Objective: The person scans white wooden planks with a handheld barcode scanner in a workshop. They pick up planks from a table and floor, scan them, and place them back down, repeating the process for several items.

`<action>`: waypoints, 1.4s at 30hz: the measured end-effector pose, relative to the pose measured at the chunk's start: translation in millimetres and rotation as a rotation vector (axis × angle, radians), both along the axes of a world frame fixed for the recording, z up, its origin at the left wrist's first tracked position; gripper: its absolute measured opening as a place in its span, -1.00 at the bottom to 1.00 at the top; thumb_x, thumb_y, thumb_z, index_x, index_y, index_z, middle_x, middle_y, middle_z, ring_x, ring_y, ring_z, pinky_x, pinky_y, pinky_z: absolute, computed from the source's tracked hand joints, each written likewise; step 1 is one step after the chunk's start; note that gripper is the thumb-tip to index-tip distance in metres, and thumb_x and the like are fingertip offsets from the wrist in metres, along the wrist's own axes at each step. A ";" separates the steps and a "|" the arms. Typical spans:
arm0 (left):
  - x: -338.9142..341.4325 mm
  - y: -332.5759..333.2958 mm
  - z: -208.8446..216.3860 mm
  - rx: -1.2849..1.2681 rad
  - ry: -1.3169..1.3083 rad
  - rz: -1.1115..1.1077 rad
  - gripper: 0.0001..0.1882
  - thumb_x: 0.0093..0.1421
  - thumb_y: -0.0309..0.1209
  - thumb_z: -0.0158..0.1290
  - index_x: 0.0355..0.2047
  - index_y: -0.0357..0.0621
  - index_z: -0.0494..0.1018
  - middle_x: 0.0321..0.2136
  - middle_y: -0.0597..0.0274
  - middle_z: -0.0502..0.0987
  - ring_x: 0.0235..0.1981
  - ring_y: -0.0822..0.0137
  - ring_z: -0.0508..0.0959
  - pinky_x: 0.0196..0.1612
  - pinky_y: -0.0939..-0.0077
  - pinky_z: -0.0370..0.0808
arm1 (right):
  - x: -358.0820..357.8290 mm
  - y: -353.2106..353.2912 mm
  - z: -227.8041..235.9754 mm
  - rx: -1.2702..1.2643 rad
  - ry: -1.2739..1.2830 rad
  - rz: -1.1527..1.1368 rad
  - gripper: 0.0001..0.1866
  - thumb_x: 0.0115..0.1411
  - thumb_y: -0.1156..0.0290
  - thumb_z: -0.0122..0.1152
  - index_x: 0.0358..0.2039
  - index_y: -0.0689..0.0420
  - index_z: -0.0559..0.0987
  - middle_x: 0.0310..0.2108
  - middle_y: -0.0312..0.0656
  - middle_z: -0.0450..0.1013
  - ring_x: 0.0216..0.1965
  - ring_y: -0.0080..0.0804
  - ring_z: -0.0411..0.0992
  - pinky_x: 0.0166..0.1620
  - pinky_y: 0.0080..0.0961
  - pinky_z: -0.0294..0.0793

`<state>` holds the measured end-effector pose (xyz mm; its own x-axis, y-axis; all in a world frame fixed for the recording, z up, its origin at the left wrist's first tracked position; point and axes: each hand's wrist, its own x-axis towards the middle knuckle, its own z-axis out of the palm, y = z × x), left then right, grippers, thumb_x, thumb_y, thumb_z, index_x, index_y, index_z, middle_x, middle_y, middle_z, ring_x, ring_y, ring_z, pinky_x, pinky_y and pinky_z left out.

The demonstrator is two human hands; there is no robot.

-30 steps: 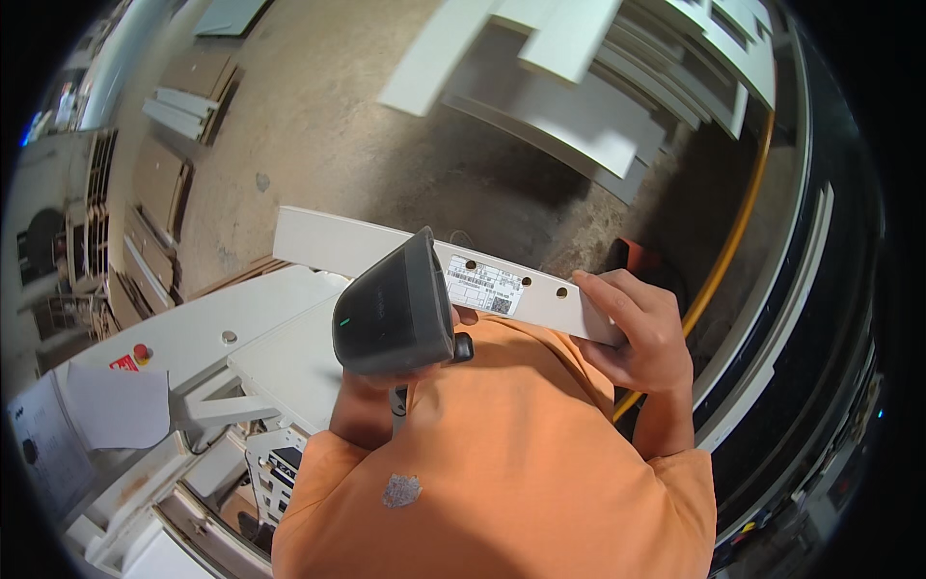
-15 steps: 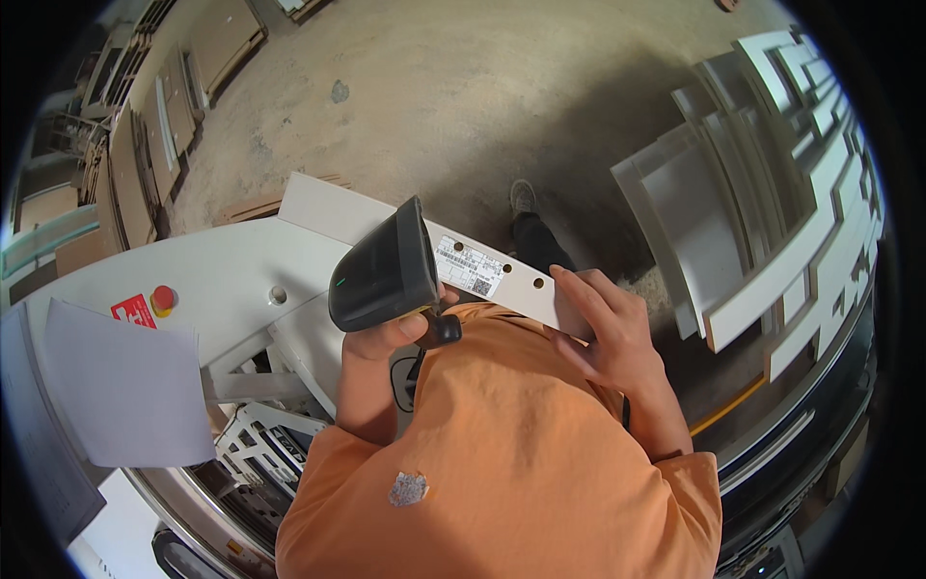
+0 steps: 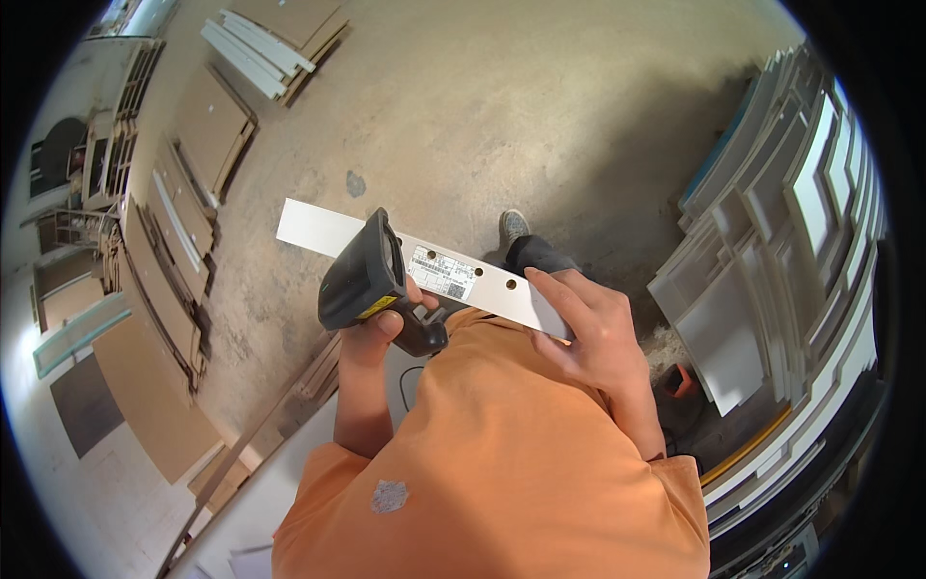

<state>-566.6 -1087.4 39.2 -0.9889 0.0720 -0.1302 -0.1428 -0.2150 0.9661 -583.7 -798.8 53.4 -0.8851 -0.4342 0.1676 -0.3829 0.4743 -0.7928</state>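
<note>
My left hand is wrapped round the handle of a black barcode scanner with a yellow sticker on its side. A long narrow white board slants in front of me, its middle partly hidden behind the scanner. On the board's face are a printed label and several dark round holes. Fingers on top and thumb underneath, my right hand pinches the board's near right end. The scanner's head is close to the label's left side.
Many white and grey panels stand in rows at the right. Brown boards lean or lie along the left, and white strips rest on a stack at the far left. My shoe shows on the concrete floor.
The surroundings have shifted as my body turned; the white table with the red button has mostly left the view. Scanner and board remain in my hands, with the scanner tilted slightly differently.
</note>
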 end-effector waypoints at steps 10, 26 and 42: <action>-207.2 -109.4 -27.1 0.133 -0.028 -0.065 -0.46 0.08 0.03 0.26 -0.29 -0.27 0.50 -0.38 -0.04 0.60 -0.28 0.08 0.64 -0.11 0.21 0.55 | -211.9 -104.6 -5.1 0.101 -0.019 0.026 -0.38 -0.14 0.47 0.38 0.05 0.17 0.57 -0.33 -0.16 0.50 -0.45 -0.21 0.50 -0.41 -0.36 0.52; -590.0 -394.0 -41.0 0.222 0.099 -0.109 -0.48 0.10 -0.01 0.30 -0.27 -0.29 0.53 -0.37 0.08 0.62 -0.23 0.14 0.65 -0.07 0.20 0.55 | -594.1 -378.3 12.6 0.193 -0.066 0.112 -0.37 -0.03 0.46 0.38 0.13 0.15 0.49 -0.31 -0.14 0.49 -0.47 -0.16 0.50 -0.42 -0.32 0.53; -911.5 -504.8 -156.0 0.069 -0.362 0.573 -0.58 0.04 -0.03 0.18 -0.42 -0.17 0.46 -0.36 0.04 0.58 -0.31 0.34 0.53 -0.22 0.56 0.33 | -1095.7 -537.4 -245.9 0.502 -0.491 0.424 -0.54 0.14 0.25 0.28 0.01 0.15 0.44 -0.11 0.07 0.54 -0.12 0.12 0.55 -0.06 -0.05 0.55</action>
<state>-1478.1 -1592.1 -116.7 -0.7683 -0.4306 -0.4736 -0.2994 -0.4123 0.8605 -1679.4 -1336.2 -192.5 -0.5510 -0.6684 -0.4997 -0.2738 0.7104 -0.6483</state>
